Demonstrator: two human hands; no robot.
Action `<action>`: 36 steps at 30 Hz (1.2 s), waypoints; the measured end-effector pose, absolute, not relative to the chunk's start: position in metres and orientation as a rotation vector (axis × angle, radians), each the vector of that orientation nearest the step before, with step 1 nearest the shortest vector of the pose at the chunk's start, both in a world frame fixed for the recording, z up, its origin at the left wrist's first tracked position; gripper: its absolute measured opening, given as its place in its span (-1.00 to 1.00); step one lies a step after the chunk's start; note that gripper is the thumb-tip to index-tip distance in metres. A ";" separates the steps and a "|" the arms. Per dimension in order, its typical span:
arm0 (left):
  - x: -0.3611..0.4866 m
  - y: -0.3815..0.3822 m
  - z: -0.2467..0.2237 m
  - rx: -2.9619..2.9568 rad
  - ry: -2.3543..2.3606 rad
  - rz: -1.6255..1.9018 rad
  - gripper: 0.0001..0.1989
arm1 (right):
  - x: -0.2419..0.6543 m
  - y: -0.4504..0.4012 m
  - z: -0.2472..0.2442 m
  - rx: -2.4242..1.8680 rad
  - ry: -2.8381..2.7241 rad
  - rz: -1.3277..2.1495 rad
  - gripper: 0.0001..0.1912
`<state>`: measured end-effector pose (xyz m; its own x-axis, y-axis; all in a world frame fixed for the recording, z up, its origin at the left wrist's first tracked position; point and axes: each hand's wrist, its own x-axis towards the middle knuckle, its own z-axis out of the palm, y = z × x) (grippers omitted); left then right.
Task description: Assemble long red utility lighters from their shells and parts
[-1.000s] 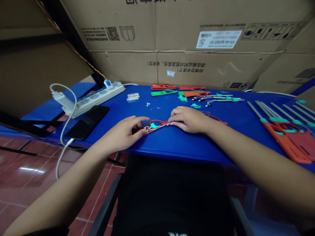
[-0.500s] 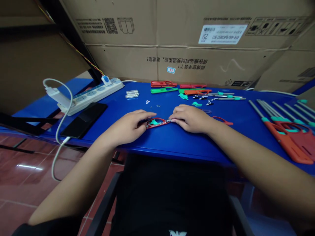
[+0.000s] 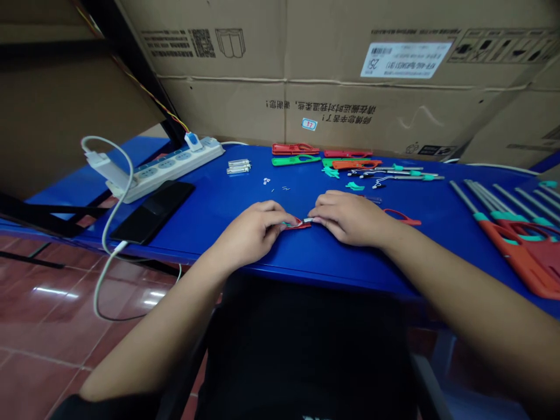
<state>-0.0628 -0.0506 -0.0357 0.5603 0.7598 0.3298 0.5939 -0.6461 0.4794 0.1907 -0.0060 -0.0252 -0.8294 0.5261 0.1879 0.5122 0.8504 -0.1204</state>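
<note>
Red plastic lighter shell (image 3: 300, 224) sits front-centre on the blue desk (image 3: 210, 198), close to the near edge, with most of it hidden by my view of the hands. Teal insert (image 3: 291, 224) shows inside it, and a short metal tip (image 3: 308, 220) pokes out at its right end.

Left hand (image 3: 251, 233): narrow, fingers closed over the shell's left end. Right hand (image 3: 350, 219): narrow, fingertips (image 3: 318, 220) at the shell's right end, right beside the metal tip. Can't tell how firm either grip is. Hands are just apart, shell between them.

Just beyond the right hand lies a curved red plastic piece (image 3: 402, 219). Toward the far edge, left to right: metal cylinders (image 3: 238, 167), tiny loose parts (image 3: 266, 181), red shell (image 3: 295, 149), green shell (image 3: 293, 161), red shell (image 3: 347, 153), orange shell (image 3: 356, 164), teal clips (image 3: 330, 172), metal rods with teal collars (image 3: 398, 174).

Right end of desk: stacked red-orange lighter bodies (image 3: 516, 251) with long metal rods angled toward the far corner.

Left end: white power strip (image 3: 166, 169) with a charger plugged in, white cable (image 3: 107, 233) running to a black phone (image 3: 153, 211) lying face up. Cardboard boxes (image 3: 350, 76) stand behind the far edge.
</note>
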 end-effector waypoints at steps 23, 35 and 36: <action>-0.064 -0.049 -0.040 2.589 1.088 0.696 -0.62 | 0.179 -0.006 -0.014 -1.294 -2.530 0.706 -0.86; -0.059 -0.056 -0.033 2.476 1.252 0.760 -0.78 | 0.179 -0.012 -0.010 -1.175 -2.645 0.530 -0.83; -0.059 -0.058 -0.031 2.493 1.249 0.755 -0.82 | 0.180 -0.013 -0.011 -1.169 -2.641 0.533 -0.83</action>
